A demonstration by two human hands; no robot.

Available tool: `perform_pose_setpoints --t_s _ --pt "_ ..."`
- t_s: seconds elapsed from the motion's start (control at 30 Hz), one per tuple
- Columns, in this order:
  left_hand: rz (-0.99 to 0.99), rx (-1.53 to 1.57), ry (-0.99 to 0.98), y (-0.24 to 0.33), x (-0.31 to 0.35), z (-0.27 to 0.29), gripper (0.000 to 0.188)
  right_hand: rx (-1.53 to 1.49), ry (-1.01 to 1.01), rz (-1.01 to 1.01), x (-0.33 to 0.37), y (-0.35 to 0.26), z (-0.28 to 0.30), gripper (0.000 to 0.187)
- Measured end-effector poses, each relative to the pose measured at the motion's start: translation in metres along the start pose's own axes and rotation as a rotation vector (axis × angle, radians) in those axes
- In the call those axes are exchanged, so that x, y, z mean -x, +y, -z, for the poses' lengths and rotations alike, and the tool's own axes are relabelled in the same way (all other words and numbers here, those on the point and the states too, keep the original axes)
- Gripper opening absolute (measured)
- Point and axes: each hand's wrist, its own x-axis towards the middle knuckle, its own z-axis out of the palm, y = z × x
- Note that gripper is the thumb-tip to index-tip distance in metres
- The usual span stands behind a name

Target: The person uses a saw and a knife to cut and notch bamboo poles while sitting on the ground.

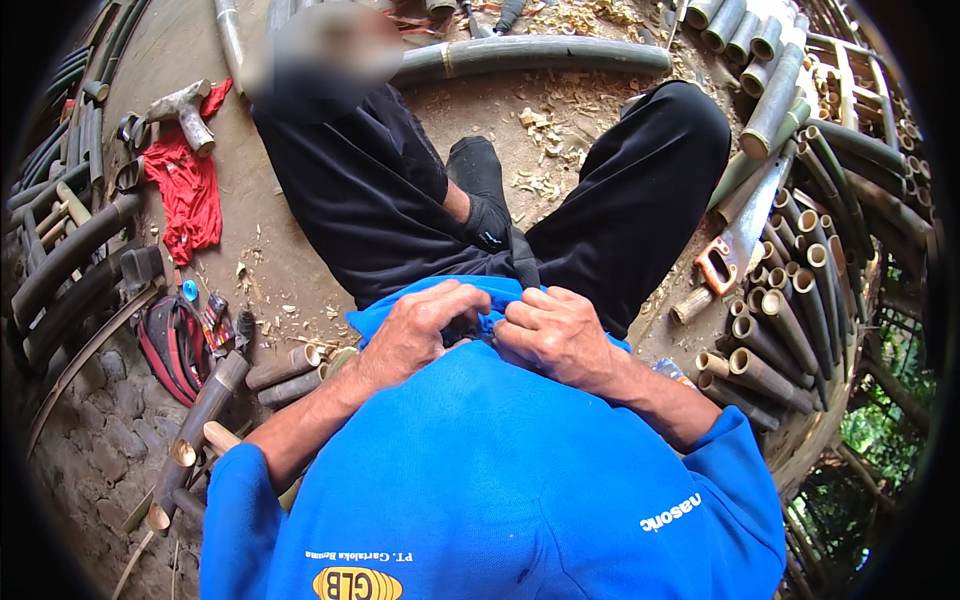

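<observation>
Both my hands are at my waist, on the bunched front of a blue shirt. My left hand is closed, its fingers curled into the cloth and its fingertips hidden. Close beside it, my right hand is also closed, pinching the gathered cloth. A black strap comes out between the hands and lies over my lap. What else the fingers may hold under the cloth cannot be seen. My legs, in black trousers, are bent and spread, with a dark-socked foot between them.
Ahead lies a long bamboo pole among shavings. At right, a handsaw leans by stacked bamboo tubes. At left are a wooden mallet, a red cloth, a red-and-black bag and more bamboo.
</observation>
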Motion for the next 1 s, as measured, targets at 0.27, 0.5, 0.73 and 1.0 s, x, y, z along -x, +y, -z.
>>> perform_pose_setpoints --t_s 0.27,0.5,0.73,1.0 --pt "-0.05 -0.139 -0.054 -0.014 0.007 0.004 0.021 -0.035 -0.044 -0.045 -0.008 -0.003 0.009 0.017" --pt "-0.001 0.038 -0.335 -0.023 -0.015 0.03 0.025 -0.041 -0.008 -0.055 0.0 -0.003 0.005 0.016" --pt "0.22 0.005 -0.629 -0.001 -0.051 0.046 0.017 -0.042 0.011 -0.035 -0.001 -0.001 0.005 0.015" --pt "-0.203 -0.581 -0.526 0.011 -0.043 0.019 0.012 -0.017 -0.043 0.014 -0.003 0.001 0.009 0.013"
